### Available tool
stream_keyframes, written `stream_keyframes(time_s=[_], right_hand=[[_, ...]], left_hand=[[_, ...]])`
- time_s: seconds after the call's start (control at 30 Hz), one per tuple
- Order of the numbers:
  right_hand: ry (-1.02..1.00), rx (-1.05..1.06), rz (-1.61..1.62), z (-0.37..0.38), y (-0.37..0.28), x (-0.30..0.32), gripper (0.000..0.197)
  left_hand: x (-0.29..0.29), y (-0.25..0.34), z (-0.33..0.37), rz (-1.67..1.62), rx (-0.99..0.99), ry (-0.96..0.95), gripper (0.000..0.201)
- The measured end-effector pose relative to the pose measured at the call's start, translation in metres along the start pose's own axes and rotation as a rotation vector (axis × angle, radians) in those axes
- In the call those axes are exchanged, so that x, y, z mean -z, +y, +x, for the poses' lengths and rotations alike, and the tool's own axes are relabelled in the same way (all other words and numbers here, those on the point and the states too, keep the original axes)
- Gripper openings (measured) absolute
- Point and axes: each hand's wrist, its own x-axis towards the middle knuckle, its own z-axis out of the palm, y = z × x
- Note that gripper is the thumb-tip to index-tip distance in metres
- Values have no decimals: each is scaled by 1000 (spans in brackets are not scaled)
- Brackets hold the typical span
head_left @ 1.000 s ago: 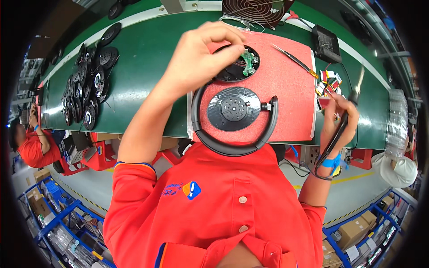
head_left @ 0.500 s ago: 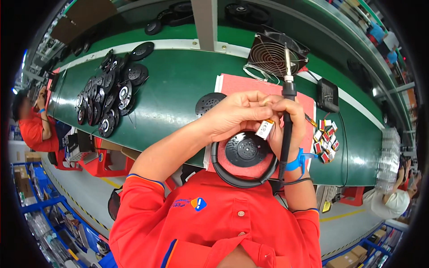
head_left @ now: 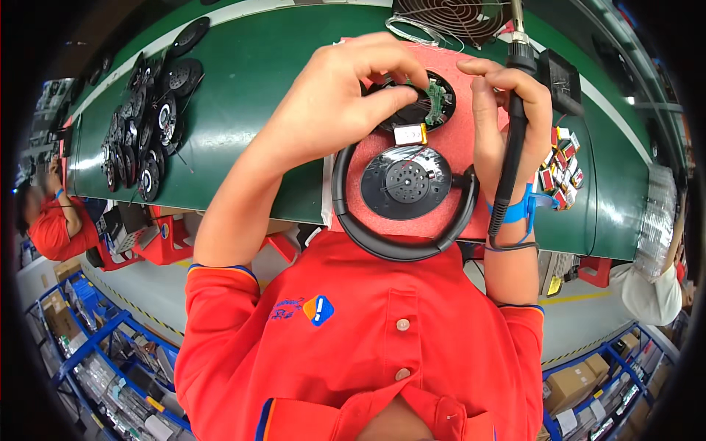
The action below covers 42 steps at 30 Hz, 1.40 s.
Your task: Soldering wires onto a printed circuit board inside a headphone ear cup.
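My right hand [head_left: 507, 121] is closed round a soldering iron [head_left: 512, 140], whose tip points up and away from me. My left hand [head_left: 360, 92] has its fingers curled over the left side of a round black ear cup [head_left: 412, 114] with a green circuit board [head_left: 437, 101] showing in it. Just below that cup lies a small silver-white battery [head_left: 409, 134] with a yellow end. A round black disc with holes [head_left: 404, 182] rests nearer to me, inside the curve of a black headband [head_left: 346, 213]. My left fingertips are partly hidden.
A pink foam mat [head_left: 471, 81] lies under the work on the green bench [head_left: 250, 81]. Several batteries [head_left: 562, 165] are heaped at right, and several black round parts [head_left: 140, 132] at left. A fan [head_left: 456, 18] and a dark box [head_left: 560, 81] stand behind. Other people sit at both sides.
My hands have parted: the left moved onto the ear cup, the right shifted right with the iron. The battery, earlier held between my hands, now lies by the cup. The view has tilted down.
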Motion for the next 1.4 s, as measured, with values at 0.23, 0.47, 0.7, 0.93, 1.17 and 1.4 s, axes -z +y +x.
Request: stream_keyframes(time_s=[0.23, 0.47, 0.7, 0.93, 1.17, 1.4], right_hand=[[-68, 27, -8, -3, -6, 9, 17], [-65, -22, 63, -8, -9, 8, 17], [-117, -298, 365, -7, -22, 4, 21], [-56, -359, 363, -7, -16, 4, 24], [-78, -358, 443, -10, -7, 0, 27], [-80, -379, 443, -11, -6, -2, 28]], left_hand=[[-18, 1, -7, 383, -346, -337, 22], [-16, 26, -8, 222, -256, -199, 16], [-18, 24, -2, -79, -82, 140, 7], [-26, 22, 0, -107, 73, 159, 8], [-28, 8, -1, -90, 99, 152, 14], [-26, 7, -3, -57, 115, 129, 12]])
